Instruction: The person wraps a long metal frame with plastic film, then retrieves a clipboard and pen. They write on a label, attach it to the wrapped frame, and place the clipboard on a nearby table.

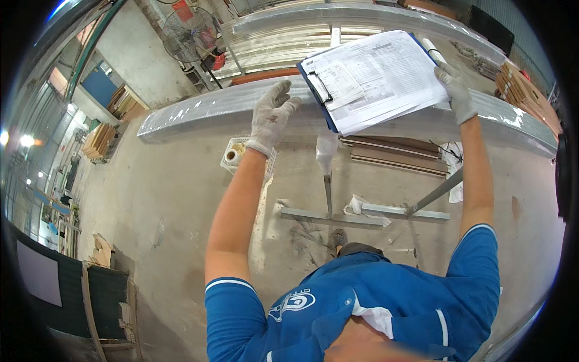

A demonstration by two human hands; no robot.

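Right hand [456, 95] grips a likely light, stiff clipboard [321, 88], best held by the edge; left hand [273, 117], empty, half-open, beside it.

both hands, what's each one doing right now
White-gloved left hand: open, fingers loosely bent, holding nothing.
White-gloved right hand: closed, holding the blue rectangular clipboard with white printed papers by the right edge.
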